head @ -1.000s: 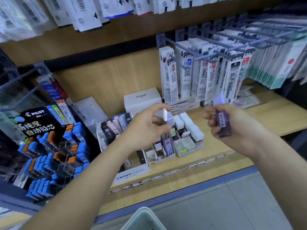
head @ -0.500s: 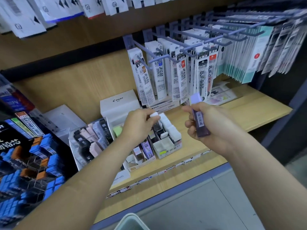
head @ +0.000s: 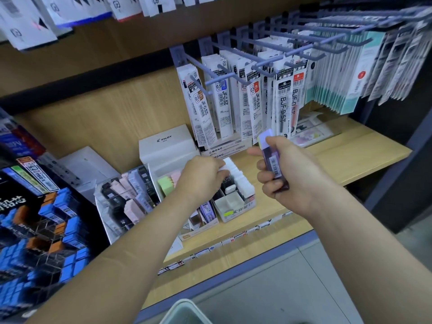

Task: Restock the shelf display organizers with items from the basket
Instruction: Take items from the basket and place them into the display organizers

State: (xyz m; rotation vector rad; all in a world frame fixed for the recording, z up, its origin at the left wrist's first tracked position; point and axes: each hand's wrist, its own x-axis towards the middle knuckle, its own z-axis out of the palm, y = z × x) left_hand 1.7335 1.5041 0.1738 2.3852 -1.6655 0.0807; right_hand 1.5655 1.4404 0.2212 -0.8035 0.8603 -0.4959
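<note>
Organizer (head: 236,210) crowded at 12 o'clock by hanging packs (head: 210,108), at 9 by clear bin (head: 101,206). Bare shelf (head: 350,157) left open at 3 o'clock.

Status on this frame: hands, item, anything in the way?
Left hand pinches white eraser at back of organizer. Right hand grips purple eraser above shelf. Hanging refill packs just behind it.

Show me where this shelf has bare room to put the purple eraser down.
Bare shelf lies right of the eraser organizer, before the hanging refill packs, plus the front strip. Left of it, trays and the lead display crowd together.
</note>
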